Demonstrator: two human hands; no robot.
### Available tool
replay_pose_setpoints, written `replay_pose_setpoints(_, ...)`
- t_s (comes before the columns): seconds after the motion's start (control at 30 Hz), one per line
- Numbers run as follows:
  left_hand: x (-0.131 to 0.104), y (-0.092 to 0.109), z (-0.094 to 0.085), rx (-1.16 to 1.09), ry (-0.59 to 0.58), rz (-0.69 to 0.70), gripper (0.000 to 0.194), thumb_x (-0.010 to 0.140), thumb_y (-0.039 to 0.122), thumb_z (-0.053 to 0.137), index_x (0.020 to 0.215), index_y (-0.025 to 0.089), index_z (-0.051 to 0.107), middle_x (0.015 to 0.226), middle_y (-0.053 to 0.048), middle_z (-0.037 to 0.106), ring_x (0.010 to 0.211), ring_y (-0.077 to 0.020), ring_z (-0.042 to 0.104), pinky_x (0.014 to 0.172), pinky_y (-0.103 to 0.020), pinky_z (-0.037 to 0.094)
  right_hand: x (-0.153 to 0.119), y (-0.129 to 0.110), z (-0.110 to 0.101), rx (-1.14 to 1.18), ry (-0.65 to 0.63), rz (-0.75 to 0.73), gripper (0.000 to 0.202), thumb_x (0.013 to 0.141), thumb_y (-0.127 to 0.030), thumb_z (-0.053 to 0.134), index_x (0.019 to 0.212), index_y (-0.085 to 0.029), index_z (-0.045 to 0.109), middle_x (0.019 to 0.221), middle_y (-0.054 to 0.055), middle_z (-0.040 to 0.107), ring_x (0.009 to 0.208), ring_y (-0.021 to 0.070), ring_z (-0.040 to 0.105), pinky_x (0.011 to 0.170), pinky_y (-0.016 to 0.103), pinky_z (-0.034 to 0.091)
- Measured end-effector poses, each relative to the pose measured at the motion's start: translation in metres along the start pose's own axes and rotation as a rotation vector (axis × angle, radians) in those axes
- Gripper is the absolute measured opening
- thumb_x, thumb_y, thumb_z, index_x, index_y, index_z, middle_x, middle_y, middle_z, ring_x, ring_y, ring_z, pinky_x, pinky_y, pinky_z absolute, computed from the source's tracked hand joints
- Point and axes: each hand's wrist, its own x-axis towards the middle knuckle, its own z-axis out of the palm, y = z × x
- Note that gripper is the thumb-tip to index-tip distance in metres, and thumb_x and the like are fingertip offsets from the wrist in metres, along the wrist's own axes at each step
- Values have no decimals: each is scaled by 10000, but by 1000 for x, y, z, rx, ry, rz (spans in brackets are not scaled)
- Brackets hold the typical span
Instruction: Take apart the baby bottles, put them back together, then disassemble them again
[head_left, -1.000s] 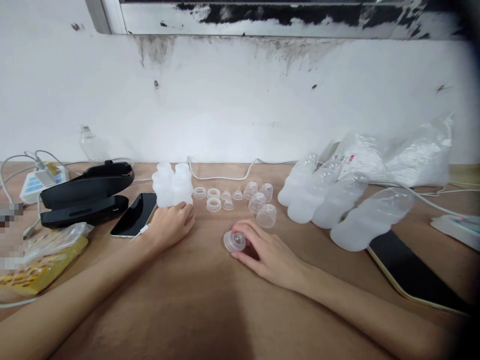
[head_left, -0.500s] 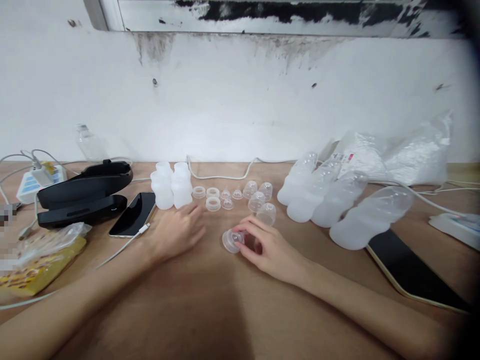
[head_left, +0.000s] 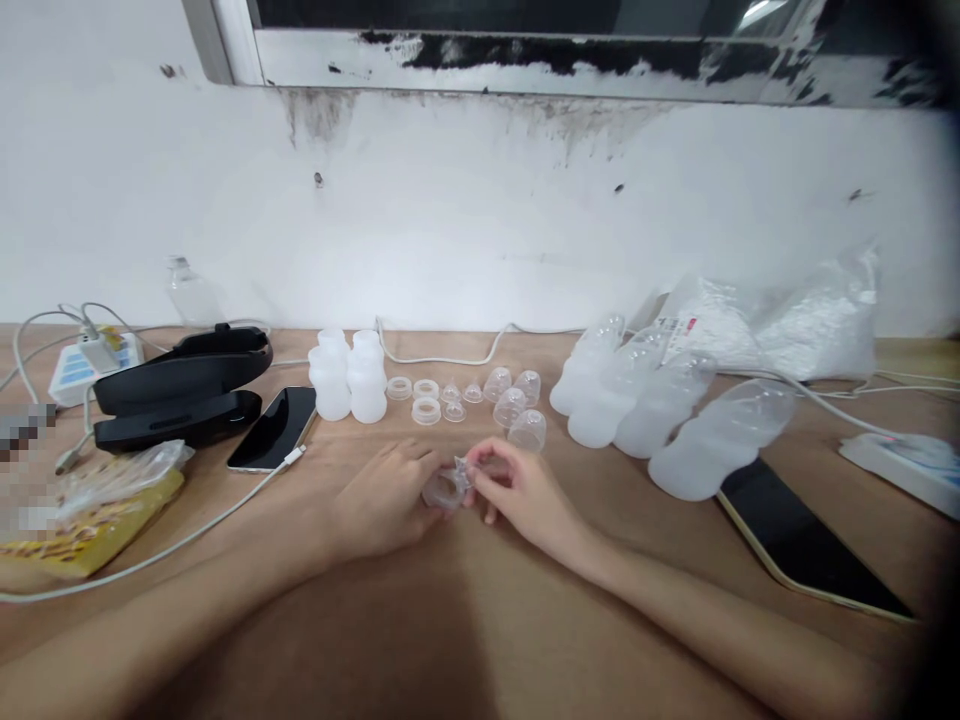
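Note:
At the middle of the table, my left hand point(head_left: 394, 492) grips a translucent ring point(head_left: 444, 489). Close against it on the right, my right hand point(head_left: 517, 485) pinches a small clear nipple point(head_left: 463, 470) at the ring's edge. Beyond my hands lie white rings point(head_left: 426, 410), small clear nipples point(head_left: 454, 410) and several clear domed caps point(head_left: 527, 430). White bottles point(head_left: 367, 376) stand upright behind my left hand. To the right, several frosted bottles with clear tops point(head_left: 686, 470) lean or lie in a row.
A black phone point(head_left: 274, 430) with a white cable, a black case point(head_left: 180, 385), a yellow packet point(head_left: 97, 520) and a power strip point(head_left: 67, 370) are at left. On the right are another phone point(head_left: 810, 545), a plastic bag point(head_left: 810, 320) and a white device point(head_left: 900, 460).
My left hand has moved right and taken hold of the ring. The clear ring and nipple, earlier together by my right fingertips, now sit between both hands. The view has tilted up slightly.

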Motion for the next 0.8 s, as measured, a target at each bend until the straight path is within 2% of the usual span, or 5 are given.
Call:
replay_pose_setpoints(0.07,-2,-3,-7,125,0,13,229,755,318,521,932,178,560,952,-57,599,862,-221,559,715,-318,427,3,-3,-11,-76,65,-24,133,820,-300,395,855,-186,455,700,27,605,605,153,579,468,266,461)
replay_pose_setpoints(0.2,5,-20,-2,417,51,19,218,751,233,477,895,107,582,954,-140,567,894,-272,514,727,-366,399,20,-16,-40,-763,217,-370,169,803,-240,445,914,-154,537,933,91,593,899,222,533,756,357,430)
replay_pose_setpoints(0.33,20,-34,5,534,33,-5,169,717,103,471,814,71,607,893,-180,582,889,-303,504,696,-378,381,46,-20,-49,-1254,118,-360,197,808,-189,425,869,-108,593,890,133,616,914,258,524,769,365,387)
replay_pose_setpoints(0.6,40,-31,4,544,6,-64,231,736,-25,421,870,47,595,883,-180,626,851,-275,567,680,-340,396,75,-5,-33,-1379,23,-310,168,697,-54,488,750,-101,641,801,149,657,826,267,566,727,356,347)
replay_pose_setpoints(0.8,47,-35,8,532,21,-150,226,760,-11,419,917,59,566,860,-156,641,758,-261,614,609,-326,439,87,5,-34,-1399,2,-288,144,696,-72,507,720,-112,643,750,137,662,781,255,580,719,349,339)
